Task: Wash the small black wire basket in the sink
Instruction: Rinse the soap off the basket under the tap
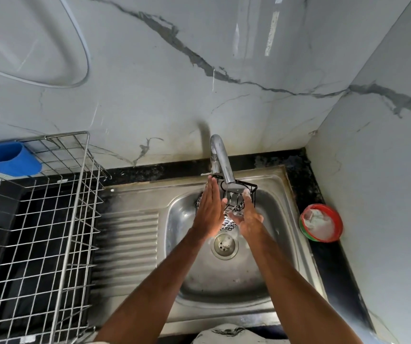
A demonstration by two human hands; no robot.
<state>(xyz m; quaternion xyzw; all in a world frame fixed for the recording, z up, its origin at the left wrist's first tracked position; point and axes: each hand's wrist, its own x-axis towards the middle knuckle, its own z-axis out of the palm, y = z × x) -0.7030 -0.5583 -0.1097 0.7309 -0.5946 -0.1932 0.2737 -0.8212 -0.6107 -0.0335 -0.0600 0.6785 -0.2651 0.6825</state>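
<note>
Only part of the black wire basket shows. Its left side is behind the left hand, its near end is behind the right hand, and the tap spout crosses its top. Whether the right hand's fingers curl round the wire cannot be told. The left edge cuts off the steel dish rack and the blue holder, and the bottom edge cuts both forearms. The white contents of the red-rimmed bowl are unclear.

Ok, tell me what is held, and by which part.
The black wire basket, between both hands: left hand flat against its left side, right hand on its right side, grip unclear.
</note>
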